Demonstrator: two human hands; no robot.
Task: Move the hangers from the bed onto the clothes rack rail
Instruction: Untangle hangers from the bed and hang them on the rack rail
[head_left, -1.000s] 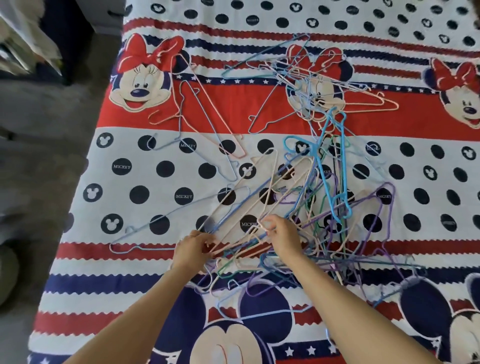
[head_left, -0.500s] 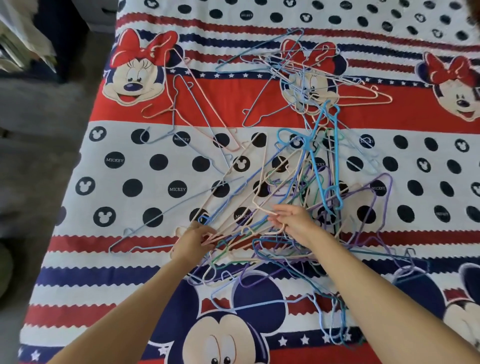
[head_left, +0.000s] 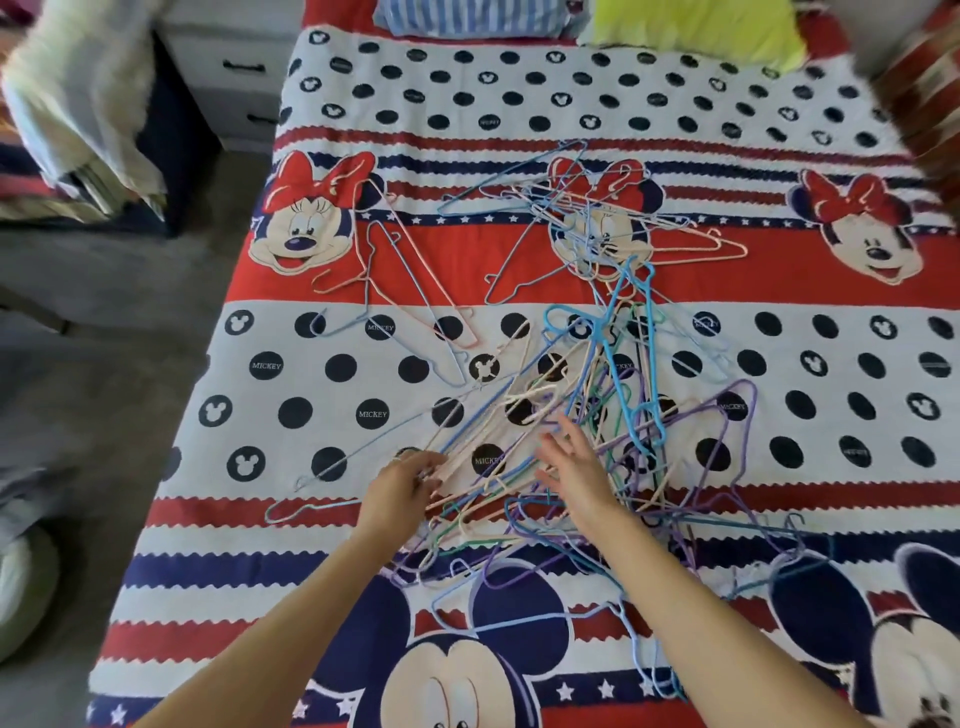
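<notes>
Left hand (head_left: 402, 480) gripping cream hangers (head_left: 483, 441) slanting up-right from its fingers, right hand (head_left: 576, 470) now released and spread above the pile, earlier pinching

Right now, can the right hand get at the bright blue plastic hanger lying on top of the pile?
Probably yes. The right hand is open just short of the bright blue plastic hanger, which lies on top of the tangled pile of thin wire hangers. Nothing covers it, though its lower end looks tangled with them.

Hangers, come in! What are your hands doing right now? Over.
Left hand grips hangers at pile edge. Right hand open, fingers spread over pile. Hangers tangled on bed; rack not in view.
</notes>
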